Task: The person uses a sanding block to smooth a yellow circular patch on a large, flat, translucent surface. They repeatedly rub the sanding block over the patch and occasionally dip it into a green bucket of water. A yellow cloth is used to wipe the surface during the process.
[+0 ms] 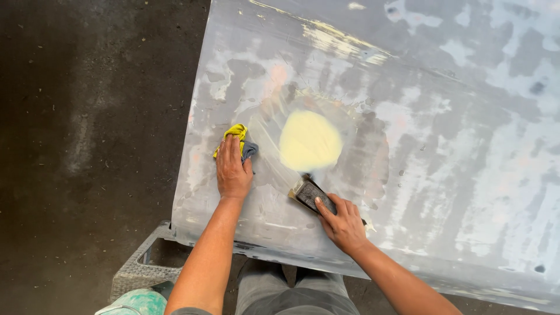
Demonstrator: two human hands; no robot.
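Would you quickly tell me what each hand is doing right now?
Left hand: flat, pressing a yellow-and-grey cloth on the panel.
Right hand: closed around a sanding block.

the panel (443, 146) fills the right of the view, the floor (87, 146) to its left. a filler patch (310, 140) lies near the panel's left edge. a rag (240, 140) lies left of the patch; a block (311, 195) lies just before it. a crate (140, 269) sits under the panel's near left corner.
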